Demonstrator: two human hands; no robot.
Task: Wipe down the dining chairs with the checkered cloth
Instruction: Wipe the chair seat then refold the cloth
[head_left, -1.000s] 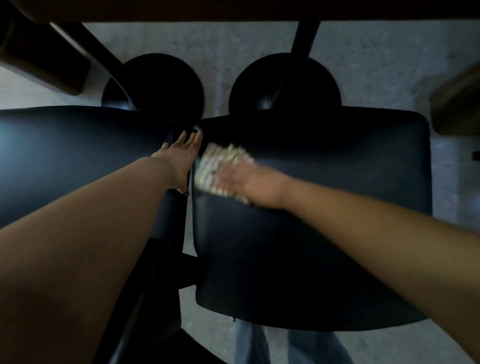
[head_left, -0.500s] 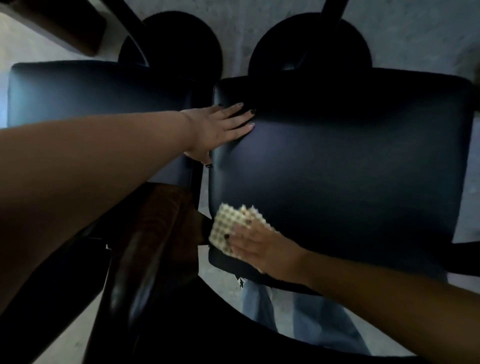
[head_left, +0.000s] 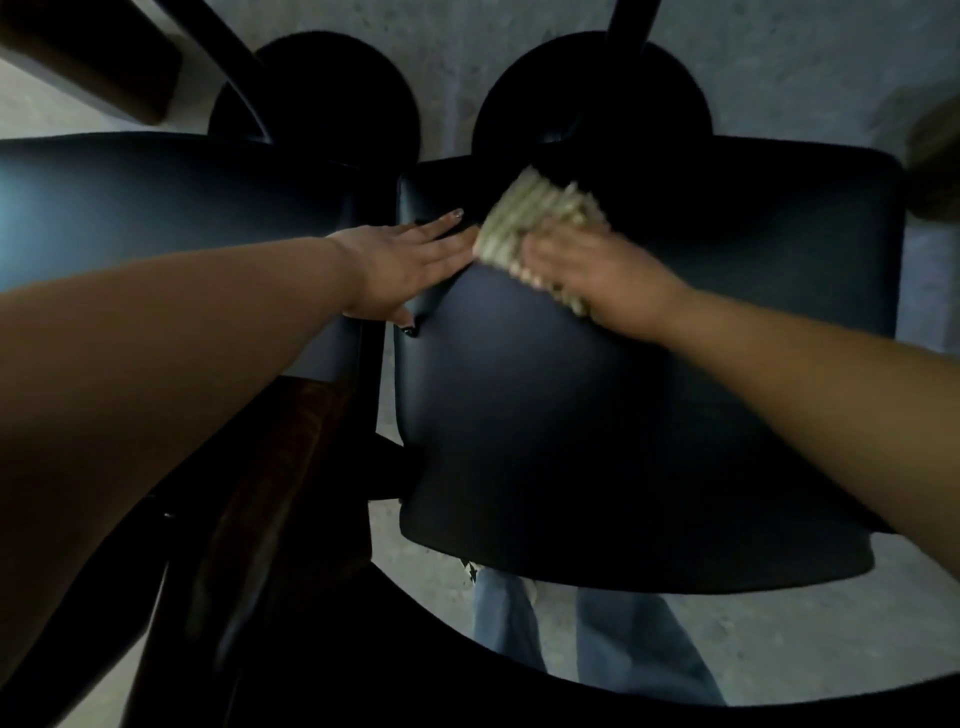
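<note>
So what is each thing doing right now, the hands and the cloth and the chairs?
Checkered cloth: bunched, blurred, lying on the right chair's seat under the right hand.
Right hand: pressing on the cloth, fingers fairly flat.
Left hand: flat, fingers straight, resting on the right chair's left edge.
Right chair: dark seat, upright, being wiped near its back.
Left chair: dark seat, upright, nobody touching it.

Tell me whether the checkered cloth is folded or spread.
Bunched into a pad: the checkered cloth sits compact under the right hand, though motion blur hides its folds.
</note>
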